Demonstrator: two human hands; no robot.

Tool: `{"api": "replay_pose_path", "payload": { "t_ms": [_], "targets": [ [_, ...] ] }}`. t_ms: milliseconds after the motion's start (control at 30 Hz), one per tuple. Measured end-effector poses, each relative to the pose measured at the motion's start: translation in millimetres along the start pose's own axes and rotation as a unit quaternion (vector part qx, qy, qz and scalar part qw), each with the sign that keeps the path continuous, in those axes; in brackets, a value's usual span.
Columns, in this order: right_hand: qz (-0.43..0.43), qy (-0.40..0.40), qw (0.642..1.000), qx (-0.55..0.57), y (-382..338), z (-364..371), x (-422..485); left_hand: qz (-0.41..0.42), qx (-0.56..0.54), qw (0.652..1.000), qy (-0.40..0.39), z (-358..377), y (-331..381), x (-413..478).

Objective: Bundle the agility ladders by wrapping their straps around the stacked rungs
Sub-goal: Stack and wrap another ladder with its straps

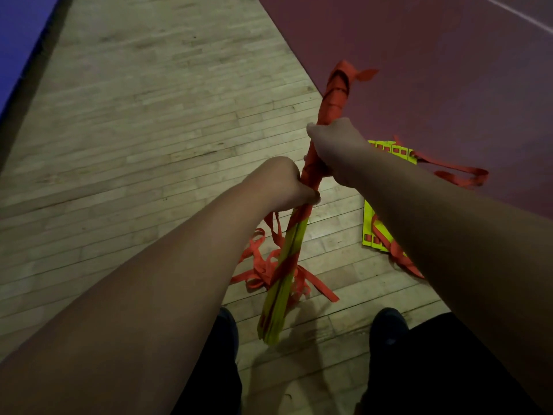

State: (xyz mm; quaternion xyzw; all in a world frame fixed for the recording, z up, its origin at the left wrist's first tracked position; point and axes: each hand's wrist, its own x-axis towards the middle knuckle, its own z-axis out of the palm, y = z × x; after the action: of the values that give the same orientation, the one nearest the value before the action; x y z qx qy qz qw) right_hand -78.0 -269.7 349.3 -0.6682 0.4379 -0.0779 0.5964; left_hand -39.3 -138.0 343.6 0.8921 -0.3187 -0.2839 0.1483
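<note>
Counted two ladders. Noted one bundle of stacked yellow rungs point(276, 307) held tilted, orange strap point(333, 94) wound round its upper half. Found two hands clenched round bundle: left hand point(281, 184) at mid-length, right hand point(335, 145) just above. Spotted second ladder point(368, 223) flat, right of bundle, straps loose

Your rungs point(276, 307) are neon yellow, with dark lines running lengthwise between them. The straps point(333, 94) are orange-red. They cover the upper end in solid bands and cross the lower part in a diagonal stripe. The ladder point(389, 148) on the floor is the same yellow, its edge marked by a row of small rectangular slots showing red. The floor point(149, 115) is pale wood in narrow staggered planks. The mat point(419, 55) is maroon with a thin white line point(514, 10). A blue strip point(12, 40) edges the far left. Your shoes point(389, 324) look black.
</note>
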Motion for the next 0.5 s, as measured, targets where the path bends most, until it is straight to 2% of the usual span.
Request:
{"api": "replay_pose_path", "payload": {
  "t_ms": [67, 133, 267, 367, 500],
  "targets": [
    [-0.036, -0.045, 0.998, 0.015, 0.7, -10.8, -4.0, 0.016, -0.067, 0.997, -0.028, -10.3, -5.2, -2.9],
    [-0.052, -0.115, 0.986, 0.105, 0.7, -22.4, -9.7, 0.039, -0.130, 0.989, -0.062, -19.7, -8.7, -8.0],
    [-0.032, -0.216, 0.928, 0.302, -1.5, -29.9, -15.1, 0.079, -0.222, 0.967, -0.101, -27.3, -2.7, -17.3],
    [-0.003, -0.206, 0.911, 0.356, -3.3, -27.6, -13.2, 0.092, -0.213, 0.967, -0.107, -29.5, 6.7, -21.2],
    [0.021, -0.104, 0.953, 0.285, 6.2, -29.2, -4.6, 0.093, -0.094, 0.986, -0.099, -27.7, 9.5, -21.0]
  ]
}}
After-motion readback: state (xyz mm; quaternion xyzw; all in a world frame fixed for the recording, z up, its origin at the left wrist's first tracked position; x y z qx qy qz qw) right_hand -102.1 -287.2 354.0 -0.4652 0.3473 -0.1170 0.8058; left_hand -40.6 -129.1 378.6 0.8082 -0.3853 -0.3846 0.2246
